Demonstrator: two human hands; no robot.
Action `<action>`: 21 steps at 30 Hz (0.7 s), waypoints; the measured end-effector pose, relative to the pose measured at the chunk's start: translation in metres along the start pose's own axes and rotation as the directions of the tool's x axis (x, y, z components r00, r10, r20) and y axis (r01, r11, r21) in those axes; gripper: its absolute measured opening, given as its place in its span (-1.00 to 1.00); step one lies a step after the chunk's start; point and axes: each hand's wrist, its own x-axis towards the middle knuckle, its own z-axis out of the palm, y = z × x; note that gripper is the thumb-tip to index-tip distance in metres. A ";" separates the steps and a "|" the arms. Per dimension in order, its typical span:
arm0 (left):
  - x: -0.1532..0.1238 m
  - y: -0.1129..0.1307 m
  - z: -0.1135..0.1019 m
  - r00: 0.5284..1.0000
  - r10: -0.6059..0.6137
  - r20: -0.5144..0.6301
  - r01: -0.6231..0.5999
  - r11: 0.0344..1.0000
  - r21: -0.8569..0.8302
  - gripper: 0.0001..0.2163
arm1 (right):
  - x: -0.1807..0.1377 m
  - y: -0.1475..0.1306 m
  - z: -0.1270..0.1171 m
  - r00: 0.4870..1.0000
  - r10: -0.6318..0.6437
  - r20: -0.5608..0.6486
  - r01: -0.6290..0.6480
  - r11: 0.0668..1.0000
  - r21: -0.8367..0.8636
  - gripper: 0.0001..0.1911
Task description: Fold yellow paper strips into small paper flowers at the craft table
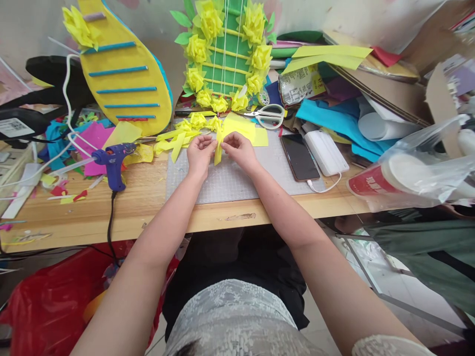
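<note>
Over the grey cutting mat (222, 185), my left hand (201, 153) and my right hand (239, 150) pinch a narrow yellow paper strip (218, 148) between them. Its lower end hangs below my fingertips. More yellow strips (178, 143) lie in a pile beside my left hand, with folded yellow paper flowers (196, 120) just behind. A stack of yellow paper sheets (241, 126) rests behind my right hand. White-handled scissors (270, 116) lie behind the sheets. At the back stands a green stringed panel (232, 59) edged with yellow paper flowers.
A blue glue gun (115, 165) stands on the left among paper scraps, near a yellow panel with blue bars (126, 84). On the right are a phone (300, 157), a white power bank (326, 152) and a bagged red cup (374, 180). Cardboard and coloured paper (334, 118) are heaped behind.
</note>
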 end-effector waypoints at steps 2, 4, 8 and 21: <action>0.000 -0.001 -0.001 1.000 -0.002 0.021 0.002 1.000 0.018 -0.85 | -0.001 -0.003 0.000 0.999 0.042 -0.025 -0.042 0.999 -0.003 -0.89; 0.000 -0.002 -0.001 0.999 -0.007 0.048 0.005 0.999 0.033 -0.85 | -0.001 -0.005 0.001 0.995 0.093 -0.023 -0.092 0.996 0.011 -0.89; 0.000 -0.003 -0.003 0.997 -0.012 0.079 0.009 0.999 0.036 -0.83 | -0.001 -0.008 0.001 0.991 0.137 0.006 -0.137 0.990 0.028 -0.89; -0.001 0.000 -0.003 0.996 0.007 0.091 -0.012 0.998 0.060 -0.84 | 0.001 -0.005 -0.007 0.999 0.023 -0.023 -0.022 0.999 0.024 -0.87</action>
